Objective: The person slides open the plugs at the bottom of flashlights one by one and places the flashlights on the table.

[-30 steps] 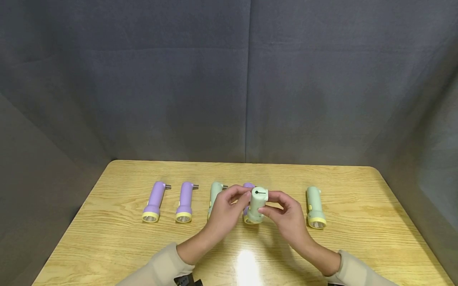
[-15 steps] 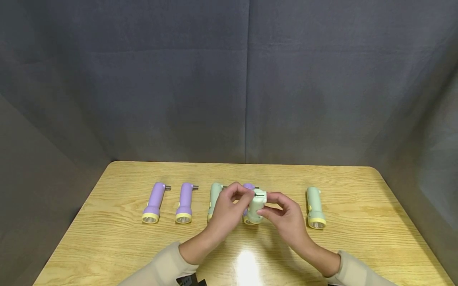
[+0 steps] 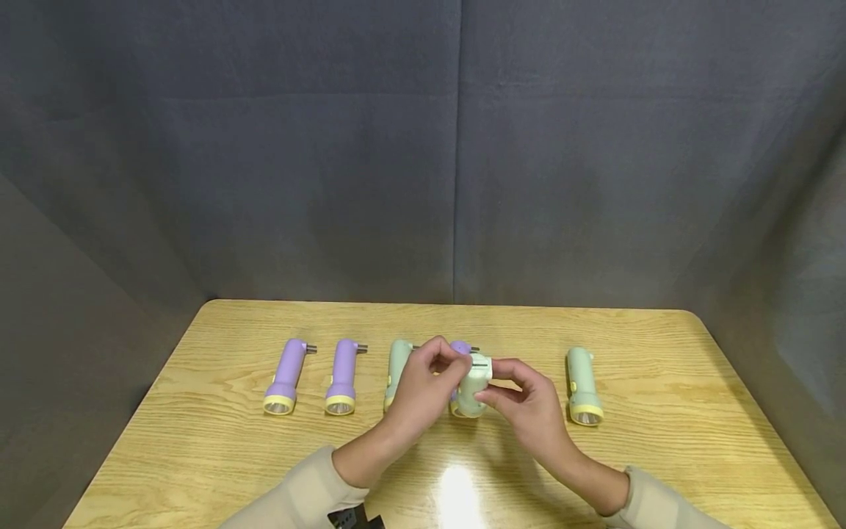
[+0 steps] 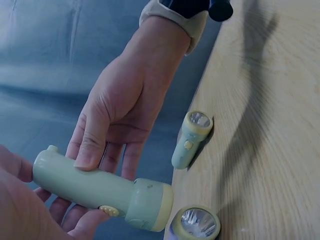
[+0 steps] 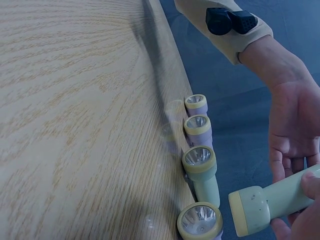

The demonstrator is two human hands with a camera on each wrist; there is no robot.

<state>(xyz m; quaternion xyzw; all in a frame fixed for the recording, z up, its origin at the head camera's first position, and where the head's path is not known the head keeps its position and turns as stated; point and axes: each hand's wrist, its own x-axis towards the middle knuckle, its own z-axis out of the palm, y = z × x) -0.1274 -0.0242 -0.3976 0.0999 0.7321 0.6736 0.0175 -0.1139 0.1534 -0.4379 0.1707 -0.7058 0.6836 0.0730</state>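
A light green flashlight (image 3: 472,388) with a pale yellow head ring is held up over the middle of the row, tail end raised and a dark slot showing there. My left hand (image 3: 423,389) pinches it at the tail, thumb and index fingertips covering part of the slot. From the other side, my right hand (image 3: 532,411) grips the body between thumb and fingers. In the left wrist view, the held flashlight (image 4: 95,182) shows a yellow switch (image 4: 109,210) beside the left fingers. Right behind it in the head view, a purple flashlight (image 3: 460,345) is partly hidden.
Two purple flashlights (image 3: 287,377) (image 3: 342,375) lie at the left of the wooden table (image 3: 218,455), metal prongs sticking out near their tails. A green flashlight (image 3: 398,364) lies partly behind the left hand. Another green one (image 3: 581,382) lies at the right. Grey curtains (image 3: 330,184) surround the table.
The held flashlight's tail has dipped slightly, and the left fingertips have shifted a little right over its slot. The right hand keeps its grip; the flashlights on the table stay put.
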